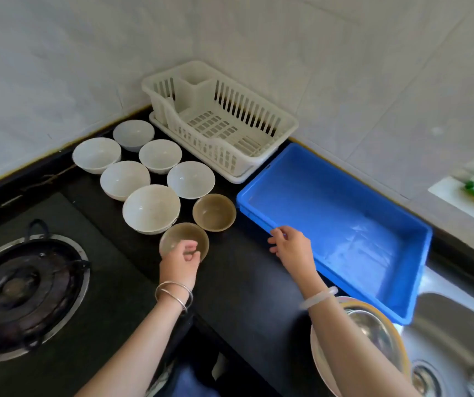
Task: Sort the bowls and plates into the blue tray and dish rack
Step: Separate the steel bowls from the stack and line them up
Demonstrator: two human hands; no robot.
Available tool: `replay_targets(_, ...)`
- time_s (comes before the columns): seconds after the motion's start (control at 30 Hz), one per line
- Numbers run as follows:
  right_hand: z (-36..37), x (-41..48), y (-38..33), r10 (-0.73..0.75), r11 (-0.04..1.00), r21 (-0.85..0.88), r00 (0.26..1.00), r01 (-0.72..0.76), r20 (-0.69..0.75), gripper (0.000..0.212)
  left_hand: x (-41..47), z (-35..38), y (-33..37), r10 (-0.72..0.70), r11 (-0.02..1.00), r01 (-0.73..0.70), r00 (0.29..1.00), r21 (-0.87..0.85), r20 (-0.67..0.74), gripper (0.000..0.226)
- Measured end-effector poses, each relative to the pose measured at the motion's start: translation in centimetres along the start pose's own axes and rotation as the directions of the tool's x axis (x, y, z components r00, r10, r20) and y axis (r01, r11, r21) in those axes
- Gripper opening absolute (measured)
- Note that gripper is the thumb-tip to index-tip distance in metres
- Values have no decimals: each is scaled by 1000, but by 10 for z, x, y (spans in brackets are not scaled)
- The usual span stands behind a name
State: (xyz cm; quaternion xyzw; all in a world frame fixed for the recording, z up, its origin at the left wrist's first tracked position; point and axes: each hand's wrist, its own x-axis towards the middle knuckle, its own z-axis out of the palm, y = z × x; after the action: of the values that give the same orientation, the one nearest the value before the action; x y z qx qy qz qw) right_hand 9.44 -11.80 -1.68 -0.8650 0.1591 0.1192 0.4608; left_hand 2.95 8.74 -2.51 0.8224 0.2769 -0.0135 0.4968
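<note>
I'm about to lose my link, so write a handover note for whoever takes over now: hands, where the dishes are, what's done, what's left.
Left hand: at the near rim of the nearest brown bowl; can't tell whether it grips it.
Right hand: loosely curled, holds nothing, beside the blue tray at its near-left rim.
Things: six white bowls and the second brown bowl sit on the black counter; stacked dishes lie under the right forearm.
Done: nothing; the tray and the dish rack hold no dishes.
Left: sort every bowl and plate.
</note>
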Motion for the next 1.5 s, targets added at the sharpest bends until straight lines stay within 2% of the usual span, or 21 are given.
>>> replay_targets(0.1,-37,-28,25,-1,996,-89,996,-7,-87,21,-23,28,12,54,998,-50,985,-29,162,20)
replay_targets(0.27,-97,-76,81,29,949,-295,960,-115,-280,20,-68,83,25,144,982,-181,900,52,412,22)
replay_targets(0.37,-126,-102,115,19,891,-415,931,-181,-365,19,-97,113,33,203,951,-292,839,104,504,22)
replay_targets(0.47,-143,-123,145,12,832,-511,927,-217,-374,19,-125,138,41,258,907,-399,779,134,571,25)
replay_targets(0.57,-147,-136,165,13,818,-526,923,-231,-385,23,-144,155,48,310,851,-498,734,169,605,29)
replay_targets(0.63,-145,-139,171,28,812,-526,916,-254,-400,24,-152,162,48,329,828,-529,728,187,602,33)
replay_targets(0.77,-145,-139,176,70,860,-429,896,-277,-438,19,-161,169,47,343,791,-559,742,250,576,35)
replay_targets(0.97,-154,-142,183,202,946,-145,880,-288,-430,8,-165,175,48,321,792,-541,763,282,561,32)
replay_targets(1.1,-163,-144,187,210,956,-113,902,-270,-377,9,-165,178,51,277,824,-489,788,285,550,29)
replay_targets(1.3,-183,-152,194,288,958,103,877,-269,-384,14,-163,182,57,226,842,-433,824,321,519,21)
replay_targets(1.4,-193,-155,197,329,939,232,863,-255,-384,16,-165,184,61,234,861,-425,819,280,523,18)
replay_targets(1.5,-198,-157,197,354,923,286,859,-257,-370,18,-167,185,65,229,894,-397,803,209,550,14)
